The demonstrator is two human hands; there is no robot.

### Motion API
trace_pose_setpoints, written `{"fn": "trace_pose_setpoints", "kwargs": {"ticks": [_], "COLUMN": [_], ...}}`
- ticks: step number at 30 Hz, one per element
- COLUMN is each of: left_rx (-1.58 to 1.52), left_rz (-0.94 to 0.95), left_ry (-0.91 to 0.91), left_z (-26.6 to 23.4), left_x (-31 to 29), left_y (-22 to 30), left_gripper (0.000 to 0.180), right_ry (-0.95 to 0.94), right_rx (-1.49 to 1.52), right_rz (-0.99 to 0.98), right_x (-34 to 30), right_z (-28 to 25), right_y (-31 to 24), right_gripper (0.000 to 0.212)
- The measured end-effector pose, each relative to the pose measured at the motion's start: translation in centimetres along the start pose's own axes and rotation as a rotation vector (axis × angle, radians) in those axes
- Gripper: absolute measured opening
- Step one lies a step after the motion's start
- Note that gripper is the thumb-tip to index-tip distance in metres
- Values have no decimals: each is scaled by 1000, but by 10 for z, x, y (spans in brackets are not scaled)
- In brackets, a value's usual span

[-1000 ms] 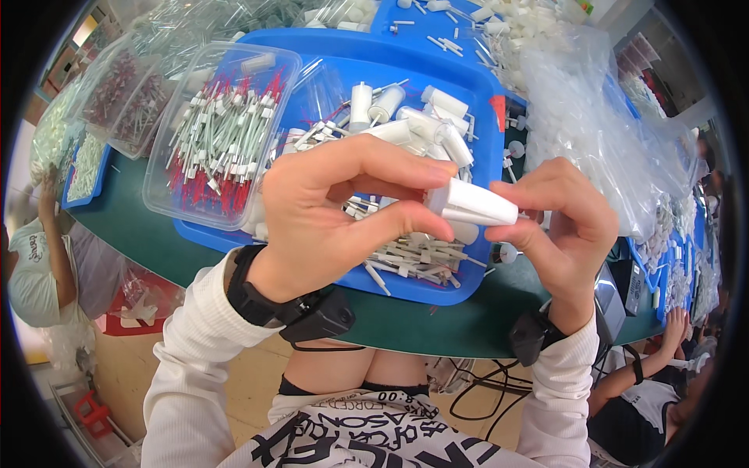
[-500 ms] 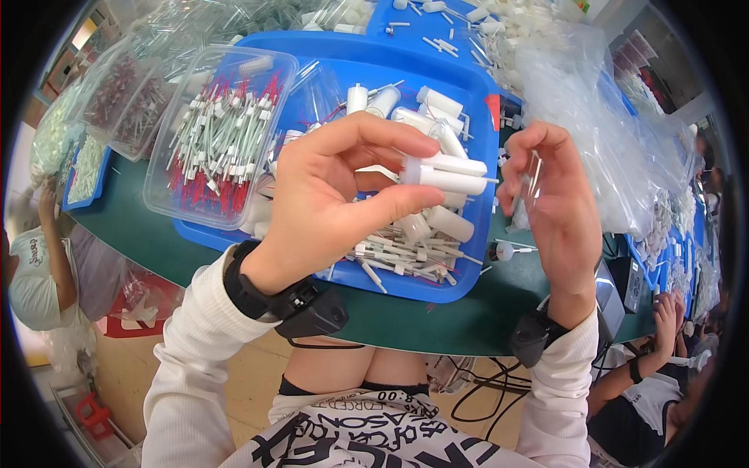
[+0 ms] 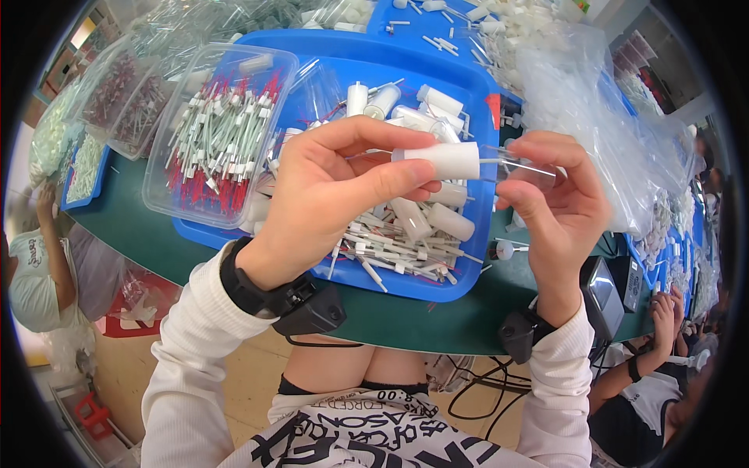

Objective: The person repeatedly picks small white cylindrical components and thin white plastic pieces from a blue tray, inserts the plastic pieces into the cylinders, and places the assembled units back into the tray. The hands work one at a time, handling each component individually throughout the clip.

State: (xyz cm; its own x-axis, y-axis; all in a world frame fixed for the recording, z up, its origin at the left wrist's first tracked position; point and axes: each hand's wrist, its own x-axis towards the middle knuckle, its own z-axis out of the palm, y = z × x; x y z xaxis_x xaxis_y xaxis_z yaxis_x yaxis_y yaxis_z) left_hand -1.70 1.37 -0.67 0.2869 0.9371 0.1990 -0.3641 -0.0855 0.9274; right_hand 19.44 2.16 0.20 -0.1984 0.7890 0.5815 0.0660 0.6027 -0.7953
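My left hand [image 3: 328, 175] pinches a white cylinder [image 3: 451, 161] between thumb and fingers, lying sideways above the blue tray [image 3: 485, 242]. A thin pale rod sticks out of the cylinder's right end. Facing it, my right hand [image 3: 563, 195] grips a short transparent plastic tube [image 3: 532, 173] with thumb and fingertips. The tube's left end lies around the rod and close against the cylinder; whether it overlaps the cylinder, I cannot tell. In the tray below are several white cylinders [image 3: 451, 222] and a heap of thin white rods [image 3: 390, 257].
A transparent box [image 3: 161, 187] of rods with red ends [image 3: 226, 132] overlaps the tray's left side. Large transparent bags [image 3: 577, 101] lie at the right. Black devices [image 3: 605, 292] stand near the green table's [image 3: 374, 324] right edge. Another person's hand [image 3: 665, 312] works at far right.
The transparent tube in my right hand has moved left and turned sideways, meeting the white cylinder's rod end. My left hand has turned the cylinder slightly and keeps hold of it.
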Motion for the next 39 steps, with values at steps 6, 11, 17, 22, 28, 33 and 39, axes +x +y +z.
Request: {"fn": "trace_pose_setpoints", "kwargs": {"ticks": [6,11,17,22,28,33,39], "left_rx": [-70,-76,25,101,17,-80,-70], "left_rz": [-45,-102,-197,-224,-159,-149,-170], "left_ry": [49,34,-51,-87,-4,-1,-19], "left_z": [1,0,-7,-10,-7,-9,-5], "left_x": [1,0,3,2,2,3,1], "left_y": [-2,0,13,15,5,2,4], "left_gripper": [22,19,16,16,18,19,17], "right_ry": [8,26,11,-127,-50,-61,-70], "right_rx": [32,-75,-158,-138,6,123,-14], "right_rz": [4,-131,-244,-207,-80,63,186], "right_x": [-2,-4,-8,-5,-4,-5,-10], "right_z": [9,12,13,10,15,12,14], "right_y": [2,1,1,6,5,0,-7], "right_gripper": [29,29,28,29,27,25,19]}}
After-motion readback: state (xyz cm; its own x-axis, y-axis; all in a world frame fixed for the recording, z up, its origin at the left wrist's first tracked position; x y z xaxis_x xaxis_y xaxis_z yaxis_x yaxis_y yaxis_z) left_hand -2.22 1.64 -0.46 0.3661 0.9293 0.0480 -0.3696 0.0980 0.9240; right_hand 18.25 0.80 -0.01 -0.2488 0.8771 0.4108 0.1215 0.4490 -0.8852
